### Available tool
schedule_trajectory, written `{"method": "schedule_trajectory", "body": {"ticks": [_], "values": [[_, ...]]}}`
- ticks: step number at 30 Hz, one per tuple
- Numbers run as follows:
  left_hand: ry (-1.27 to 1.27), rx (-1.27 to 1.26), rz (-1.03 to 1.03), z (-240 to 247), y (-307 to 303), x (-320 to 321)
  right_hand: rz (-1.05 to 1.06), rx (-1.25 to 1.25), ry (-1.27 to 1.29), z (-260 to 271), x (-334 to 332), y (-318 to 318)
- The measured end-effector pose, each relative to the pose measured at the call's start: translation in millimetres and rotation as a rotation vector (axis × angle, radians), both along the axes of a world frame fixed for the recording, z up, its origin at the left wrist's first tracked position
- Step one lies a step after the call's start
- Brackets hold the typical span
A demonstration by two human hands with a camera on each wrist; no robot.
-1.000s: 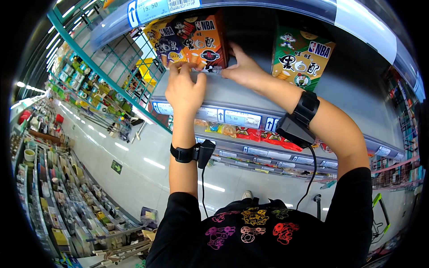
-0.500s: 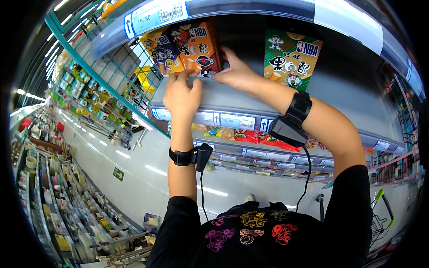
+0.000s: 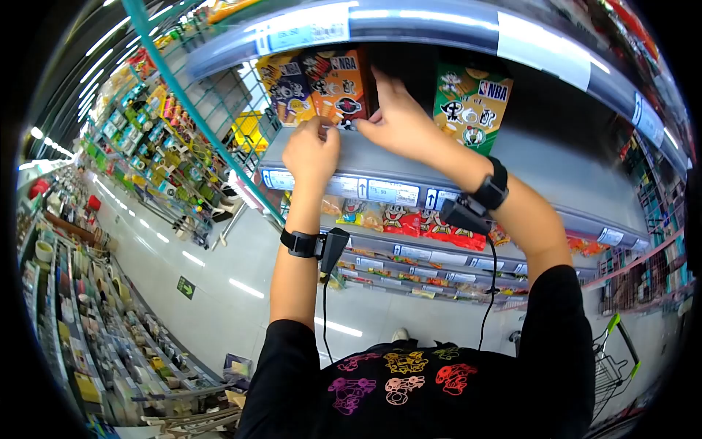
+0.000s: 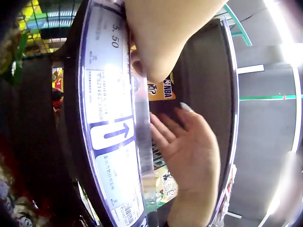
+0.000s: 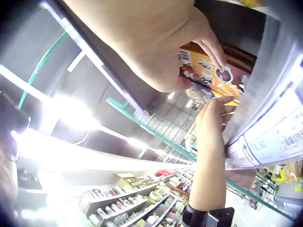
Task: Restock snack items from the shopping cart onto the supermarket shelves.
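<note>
An orange snack box (image 3: pixel 344 80) with NBA lettering stands on the shelf, beside a purple and yellow one (image 3: pixel 287 91) to its left. My left hand (image 3: pixel 313 150) is at the low front of these two boxes, its fingers bent and the fingertips right at their bottom edge. Along the orange box's right side my right hand (image 3: pixel 402 121) reaches in, fingers fairly straight, thumb near the front lower corner. In the left wrist view the palm of the right hand (image 4: pixel 189 151) faces the orange box (image 4: pixel 163 92). Neither hand encloses a box.
A green NBA box (image 3: pixel 472 110) stands farther right on the same shelf (image 3: pixel 556 175). A price-tag rail (image 3: pixel 391 192) runs along its front, and another shelf edge (image 3: pixel 424 25) hangs overhead. Teal wire mesh (image 3: pixel 208 117) bounds the left end. Red snack bags (image 3: pixel 424 223) lie below.
The left fingers have bent more and drawn back slightly from the box fronts. The right hand's fingers have straightened upward beside the orange box. The head view has shifted.
</note>
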State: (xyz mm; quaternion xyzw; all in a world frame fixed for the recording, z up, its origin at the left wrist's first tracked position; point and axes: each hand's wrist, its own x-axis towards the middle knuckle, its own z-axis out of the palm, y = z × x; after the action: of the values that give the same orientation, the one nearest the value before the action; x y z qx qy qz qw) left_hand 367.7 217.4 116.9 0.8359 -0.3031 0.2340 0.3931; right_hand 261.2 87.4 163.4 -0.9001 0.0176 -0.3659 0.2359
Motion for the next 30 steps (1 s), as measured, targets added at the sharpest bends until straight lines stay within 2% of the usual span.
{"method": "schedule_trajectory", "body": {"ticks": [3,5,7,9,11,13,15,16,17,19,21,24,27,30], "values": [[0.024,0.051,0.018,1,2,2,0.172,-0.219,-0.180,15,-50,27],[0.019,0.053,0.031,4,3,-3,0.429,-0.281,-0.164,17,-100,47],[-0.001,-0.023,0.013,-2,2,-1,0.759,-0.171,0.143,-1,-151,58],[-0.039,-0.126,-0.031,-1,2,-5,0.903,-0.006,0.259,-54,-185,70],[-0.156,-0.405,-0.178,-11,1,5,0.832,0.423,0.617,-143,-219,83],[-0.318,-0.491,-0.196,-13,5,9,0.778,0.436,0.809,-222,-259,93],[-0.405,-0.569,-0.174,-9,14,-8,0.888,1.034,0.755,-280,-298,103],[-0.379,-0.658,-0.182,-8,17,-24,0.895,1.199,0.714,-295,-319,104],[-0.344,-0.748,-0.193,-8,17,-40,0.840,1.240,0.702,-298,-340,99],[-0.201,-0.946,-0.342,-13,8,-76,0.658,1.233,0.722,-292,-383,86],[-0.177,-0.876,-0.542,-25,1,-109,0.479,1.246,0.724,-284,-424,78],[-0.305,-0.586,-0.701,-35,-17,-160,0.254,1.297,0.678,-273,-481,76],[-0.138,-0.429,-0.897,-57,-39,-201,0.131,1.331,0.609,-273,-516,85],[0.008,-0.468,-1.112,-82,-63,-245,0.104,1.347,0.553,-279,-525,98]]}}
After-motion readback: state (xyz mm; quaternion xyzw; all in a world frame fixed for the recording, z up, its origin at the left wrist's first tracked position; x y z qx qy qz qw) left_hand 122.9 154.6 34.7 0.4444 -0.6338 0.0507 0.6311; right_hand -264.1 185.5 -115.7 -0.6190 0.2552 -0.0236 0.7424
